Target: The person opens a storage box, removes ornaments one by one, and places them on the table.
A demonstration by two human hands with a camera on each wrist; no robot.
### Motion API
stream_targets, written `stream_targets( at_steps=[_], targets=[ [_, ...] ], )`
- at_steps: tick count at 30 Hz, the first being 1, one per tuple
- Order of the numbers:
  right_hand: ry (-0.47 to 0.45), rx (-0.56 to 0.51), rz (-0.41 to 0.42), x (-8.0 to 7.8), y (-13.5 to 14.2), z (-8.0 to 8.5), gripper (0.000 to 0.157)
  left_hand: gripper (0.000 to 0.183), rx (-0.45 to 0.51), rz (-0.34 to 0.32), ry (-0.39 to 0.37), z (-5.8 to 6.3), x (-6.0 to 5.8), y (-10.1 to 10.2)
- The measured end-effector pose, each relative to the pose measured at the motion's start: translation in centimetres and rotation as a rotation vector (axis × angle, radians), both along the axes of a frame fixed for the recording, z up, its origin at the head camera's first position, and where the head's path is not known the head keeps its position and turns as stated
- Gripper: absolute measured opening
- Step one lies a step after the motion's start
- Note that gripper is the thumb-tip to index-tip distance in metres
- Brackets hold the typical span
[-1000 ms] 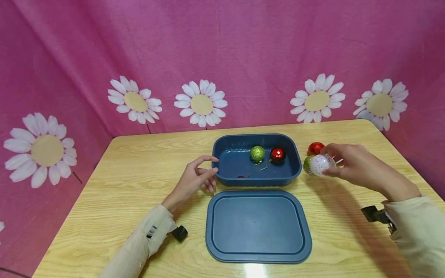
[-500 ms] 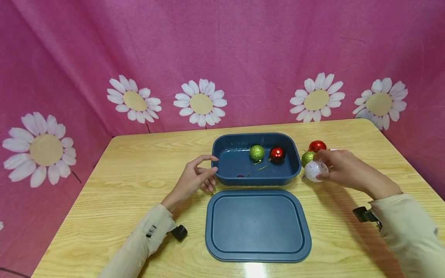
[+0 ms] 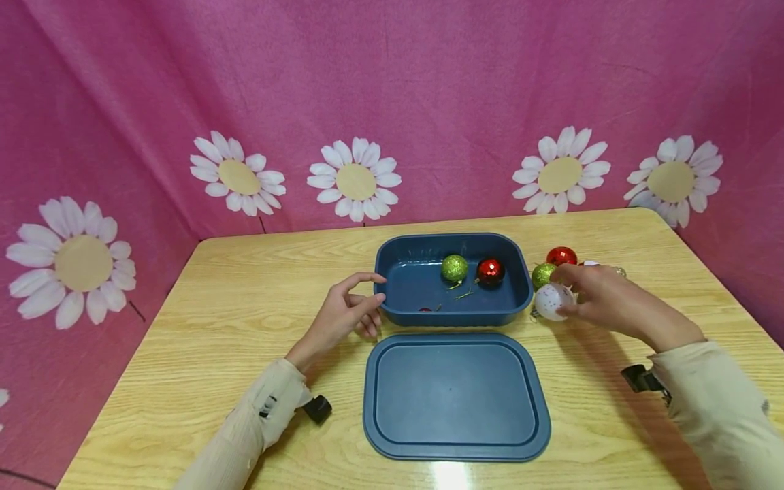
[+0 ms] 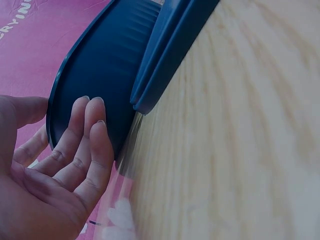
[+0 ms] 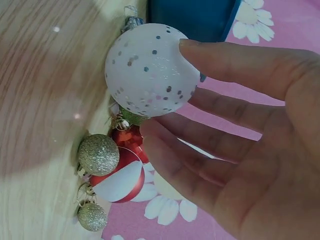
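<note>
In the head view, my right hand (image 3: 625, 299) holds a white speckled Christmas bauble (image 3: 552, 301) between thumb and fingers, just right of the blue box (image 3: 453, 318). Its silver cap (image 5: 133, 22) points away from the palm in the right wrist view. My left hand (image 3: 344, 309) is at the box's left end, thumb and index fingertips right at the rim. The other fingers of that hand lie loosely bent along the outer wall (image 4: 100, 65). Inside the box are a green glitter bauble (image 3: 454, 268), a red bauble (image 3: 491, 272) and a partly hidden red one.
Beyond the right hand lie a green bauble (image 3: 543, 275), a red bauble (image 3: 561, 256), a red-and-white bauble (image 5: 122, 182) and gold glitter baubles (image 5: 98, 154). A flat blue lid (image 3: 456, 398) lies in front of the box. A pink flowered curtain (image 3: 441, 102) hangs behind the table.
The right hand has moved slightly left and toward the near side with the white bauble, uncovering more of the red and green baubles behind. The left hand has stayed at the box.
</note>
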State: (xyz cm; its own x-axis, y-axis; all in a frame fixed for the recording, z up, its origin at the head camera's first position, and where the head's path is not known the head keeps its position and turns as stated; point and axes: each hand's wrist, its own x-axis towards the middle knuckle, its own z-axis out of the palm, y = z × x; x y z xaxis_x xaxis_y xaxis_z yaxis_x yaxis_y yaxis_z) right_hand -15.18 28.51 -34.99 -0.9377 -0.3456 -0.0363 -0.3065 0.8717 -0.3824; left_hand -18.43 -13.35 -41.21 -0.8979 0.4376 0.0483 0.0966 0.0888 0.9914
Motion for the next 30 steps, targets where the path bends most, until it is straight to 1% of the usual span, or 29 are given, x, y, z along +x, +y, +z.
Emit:
stream_targets(
  at_steps=[5, 12, 19, 26, 30],
  targets=[
    [-0.002, 0.008, 0.0, 0.1, 0.1, 0.5, 0.052, 0.041, 0.002, -0.002, -0.003, 0.0, -0.1, 0.0],
    [0.076, 0.031, 0.016, 0.5, 0.0, 1.4, 0.045, 0.041, -0.002, -0.003, 0.006, 0.0, -0.1, 0.0],
    [0.101, 0.016, 0.019, 0.7, -0.6, 1.8, 0.044, 0.041, -0.002, -0.004, 0.009, 0.0, -0.1, 0.0],
    [0.22, -0.019, 0.054, 0.9, -1.6, 2.4, 0.036, 0.04, -0.007, 0.004, 0.0, 0.0, 0.1, -0.1],
    [0.244, -0.028, 0.068, 1.0, -2.6, 2.7, 0.035, 0.041, -0.009, 0.003, 0.005, 0.0, 0.0, 0.0]
  ],
)
